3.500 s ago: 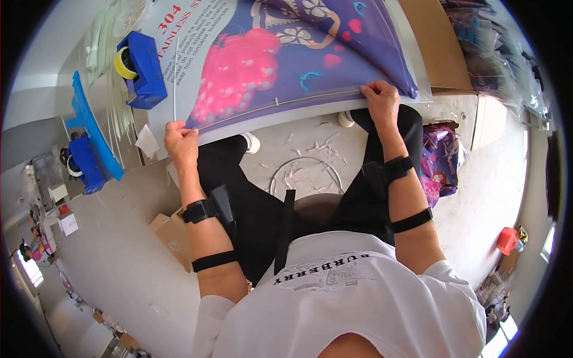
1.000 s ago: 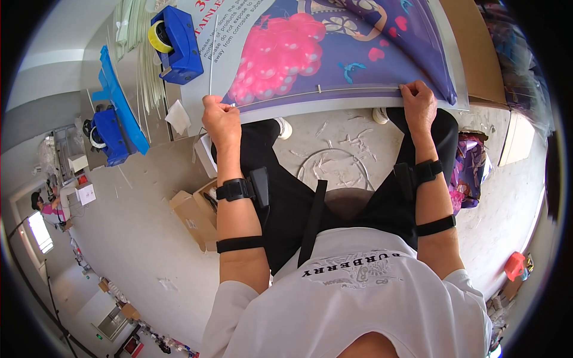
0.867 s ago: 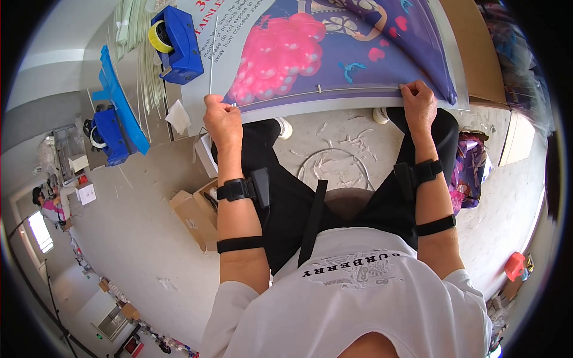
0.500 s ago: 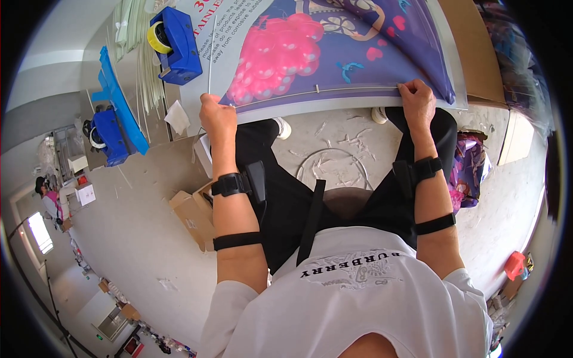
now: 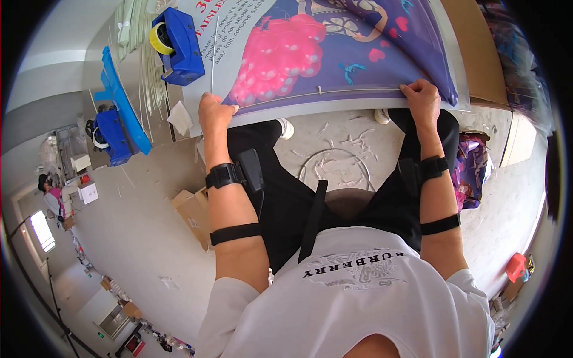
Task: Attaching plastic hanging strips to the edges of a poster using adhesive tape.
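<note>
Left hand (image 5: 216, 113) and right hand (image 5: 422, 102), fingers (image 5: 408, 89) narrow, pinch one rod (image 5: 320, 91) along one purple sheet (image 5: 334, 59), two blue dispensers (image 5: 190, 53) (image 5: 112, 132) left of it.

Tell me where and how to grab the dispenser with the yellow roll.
Probably by its near end, from above on the person's side, with the left hand, the closer one. There the dispenser is a solid-looking blue block to grip across, while the yellow roll sits on its left side.

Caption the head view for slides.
Left hand and right hand with a thin rod between them on a purple printed sheet, blue tape dispenser at left.
</note>
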Demonstrator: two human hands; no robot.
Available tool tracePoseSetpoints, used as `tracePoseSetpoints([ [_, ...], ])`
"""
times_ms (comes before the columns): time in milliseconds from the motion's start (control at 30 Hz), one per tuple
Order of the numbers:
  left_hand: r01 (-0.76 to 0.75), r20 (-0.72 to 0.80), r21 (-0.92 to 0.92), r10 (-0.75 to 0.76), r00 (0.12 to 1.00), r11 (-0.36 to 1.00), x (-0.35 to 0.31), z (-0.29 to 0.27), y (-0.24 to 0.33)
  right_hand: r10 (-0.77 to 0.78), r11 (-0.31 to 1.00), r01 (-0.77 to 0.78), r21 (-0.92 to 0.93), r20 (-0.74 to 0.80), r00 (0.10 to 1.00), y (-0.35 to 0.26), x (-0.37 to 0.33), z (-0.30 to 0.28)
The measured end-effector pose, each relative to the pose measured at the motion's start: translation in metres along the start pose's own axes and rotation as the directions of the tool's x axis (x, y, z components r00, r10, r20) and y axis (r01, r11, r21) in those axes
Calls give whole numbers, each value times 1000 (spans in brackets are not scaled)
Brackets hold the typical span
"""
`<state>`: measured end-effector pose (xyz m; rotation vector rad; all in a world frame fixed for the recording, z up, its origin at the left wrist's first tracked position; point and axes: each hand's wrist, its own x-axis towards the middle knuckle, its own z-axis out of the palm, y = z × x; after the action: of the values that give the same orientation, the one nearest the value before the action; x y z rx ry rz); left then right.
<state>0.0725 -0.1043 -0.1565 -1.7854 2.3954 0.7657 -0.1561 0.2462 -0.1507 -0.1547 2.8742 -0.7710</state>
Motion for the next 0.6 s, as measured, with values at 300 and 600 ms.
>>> tracePoseSetpoints([
  [300, 16, -73, -141, -27, 997, 990, -7, 1, -17, -22, 999, 20, 42, 40, 999, 4, 8, 1],
  [600, -38, -84, -113, 29, 996, 993, -21, -5, -2, -37, 998, 39, 56, -42, 998, 1, 3, 2],
])
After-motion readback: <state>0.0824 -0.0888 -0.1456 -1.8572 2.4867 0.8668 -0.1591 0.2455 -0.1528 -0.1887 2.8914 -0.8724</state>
